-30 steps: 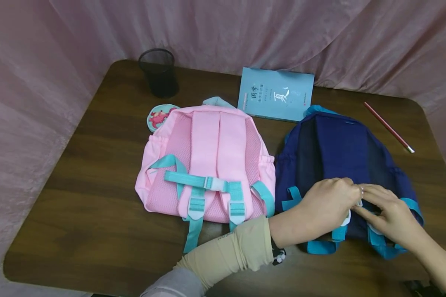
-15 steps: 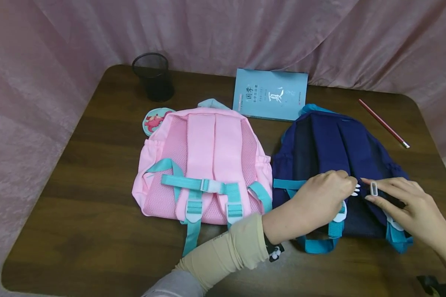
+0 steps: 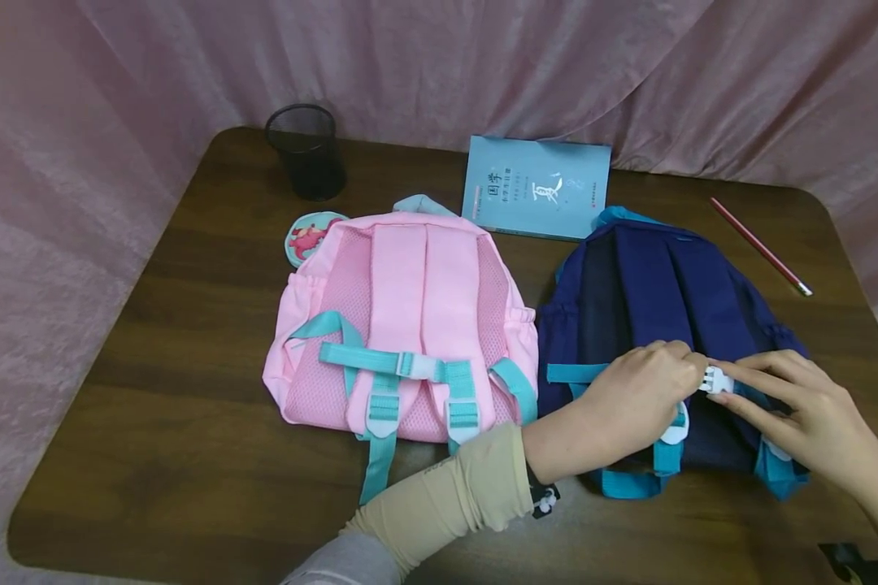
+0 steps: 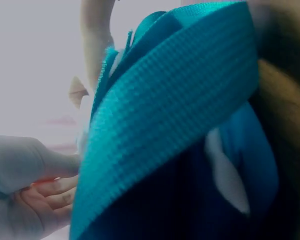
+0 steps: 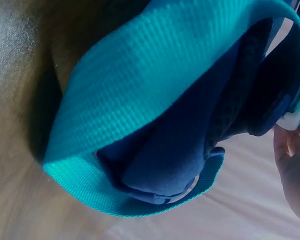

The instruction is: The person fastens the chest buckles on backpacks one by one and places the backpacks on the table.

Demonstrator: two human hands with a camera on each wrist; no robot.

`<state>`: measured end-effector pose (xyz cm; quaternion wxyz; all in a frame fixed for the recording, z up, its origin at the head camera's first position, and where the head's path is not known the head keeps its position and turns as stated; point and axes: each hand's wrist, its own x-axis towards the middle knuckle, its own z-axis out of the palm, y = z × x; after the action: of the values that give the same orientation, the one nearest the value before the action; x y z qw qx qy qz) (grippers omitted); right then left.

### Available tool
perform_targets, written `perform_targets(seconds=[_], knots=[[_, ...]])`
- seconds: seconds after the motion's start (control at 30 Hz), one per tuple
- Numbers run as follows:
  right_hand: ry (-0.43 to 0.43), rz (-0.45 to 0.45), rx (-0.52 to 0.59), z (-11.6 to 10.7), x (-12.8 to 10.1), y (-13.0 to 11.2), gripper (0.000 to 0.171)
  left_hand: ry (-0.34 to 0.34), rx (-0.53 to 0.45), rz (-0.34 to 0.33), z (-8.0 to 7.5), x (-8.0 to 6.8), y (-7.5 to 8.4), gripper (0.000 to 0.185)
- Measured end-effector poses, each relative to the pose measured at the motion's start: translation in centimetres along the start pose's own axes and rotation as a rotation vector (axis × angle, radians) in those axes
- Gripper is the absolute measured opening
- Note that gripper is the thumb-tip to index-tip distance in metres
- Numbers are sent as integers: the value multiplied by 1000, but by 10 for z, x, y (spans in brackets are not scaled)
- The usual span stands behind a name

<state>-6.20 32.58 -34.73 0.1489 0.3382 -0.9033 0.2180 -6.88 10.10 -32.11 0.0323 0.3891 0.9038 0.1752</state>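
A navy backpack with blue straps lies with its shoulder straps up on the right of the table. Over its lower part, my left hand pinches the pronged half of a white side-release buckle. My right hand holds the white socket half between thumb and fingers. The two halves are lined up and meet, prongs partly visible; whether they are locked I cannot tell. Large in the left wrist view is a teal strap. A looped teal strap fills much of the right wrist view.
Left of the navy bag lies a pink backpack, its white buckle joined. A round charm sits by its top. Behind stand a black mesh cup and a blue book; a red pencil lies far right.
One second ago the hands were together over the buckle. Half a second ago its halves stood apart, the socket facing the prongs. Now my right hand has moved left and the halves meet.
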Motion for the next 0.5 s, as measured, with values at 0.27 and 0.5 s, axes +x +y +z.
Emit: perform_targets(seconds=[0.27, 0.5], knots=[[104, 52, 52, -4, 3, -6, 61, 168, 142, -39, 3, -2, 1, 29], [98, 18, 80, -5, 2, -3, 54, 185, 219, -1, 6, -1, 3, 23]])
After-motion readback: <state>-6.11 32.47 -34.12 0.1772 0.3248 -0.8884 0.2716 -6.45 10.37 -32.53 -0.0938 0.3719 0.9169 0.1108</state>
